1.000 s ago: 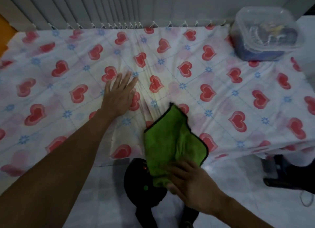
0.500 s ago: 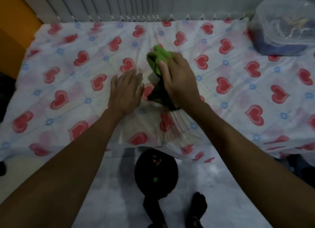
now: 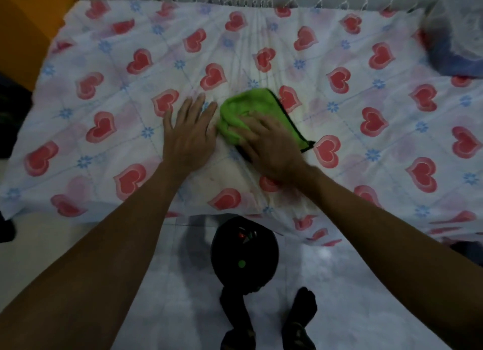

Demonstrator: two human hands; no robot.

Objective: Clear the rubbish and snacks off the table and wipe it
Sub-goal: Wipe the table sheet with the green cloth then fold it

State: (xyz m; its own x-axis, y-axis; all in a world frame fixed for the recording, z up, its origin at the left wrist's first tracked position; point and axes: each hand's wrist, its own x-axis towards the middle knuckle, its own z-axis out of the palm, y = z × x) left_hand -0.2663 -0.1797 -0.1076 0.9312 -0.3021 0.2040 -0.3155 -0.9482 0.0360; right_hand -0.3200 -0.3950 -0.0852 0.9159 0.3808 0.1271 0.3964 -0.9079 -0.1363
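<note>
The surface is rucking mid-frame; my left hand, fingers spread, is pinning it, so my right hand, fingers flat on the rag, should be wiping away.

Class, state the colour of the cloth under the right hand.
The cloth is bright green with a dark edge; head view shows it best.

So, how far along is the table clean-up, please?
Done: no loose rubbish or snacks show on the tablecloth. In hand: the right hand presses a green cloth on the middle while the left hand lies flat beside it. Left: more wiping, perhaps the plastic container at the far right corner.
</note>
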